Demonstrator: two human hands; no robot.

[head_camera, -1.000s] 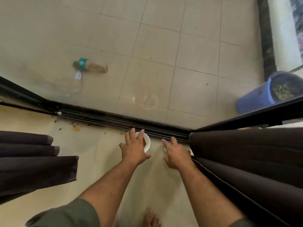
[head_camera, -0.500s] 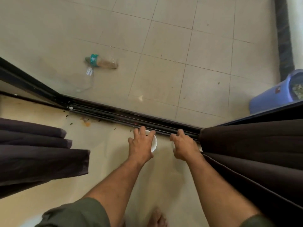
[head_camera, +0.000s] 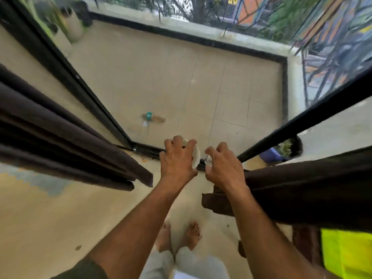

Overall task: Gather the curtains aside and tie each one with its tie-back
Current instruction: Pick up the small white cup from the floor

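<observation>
- Left hand [head_camera: 177,161] reaches out in front, back of hand up, fingers curled round a white object [head_camera: 196,156]; likely a roll or cup, too blurred to tell which.
- Right hand [head_camera: 223,168] is level with it and just beside, fingers hooked and curled, a small white bit [head_camera: 208,160] showing under the fingertips; it seems to pinch this, though blur makes the hold unsure.
- Left curtain [head_camera: 60,141], dark brown, hangs in folds at the left, well apart from both hands, no tie round it.
- Right curtain [head_camera: 302,188], same dark brown, bunches at the right; the right forearm crosses in front of its lower edge, touching or just above it.
- Both hands sit over the black door track [head_camera: 147,150], between the two curtains.
- Through the glass: tiled balcony floor [head_camera: 201,77] with a bottle [head_camera: 154,117] lying on it, blue bucket [head_camera: 271,155] at the right behind the frame.
- Bare feet [head_camera: 179,236] show below, on the beige floor.
- Yellow-green item [head_camera: 346,256] at lower right corner.
</observation>
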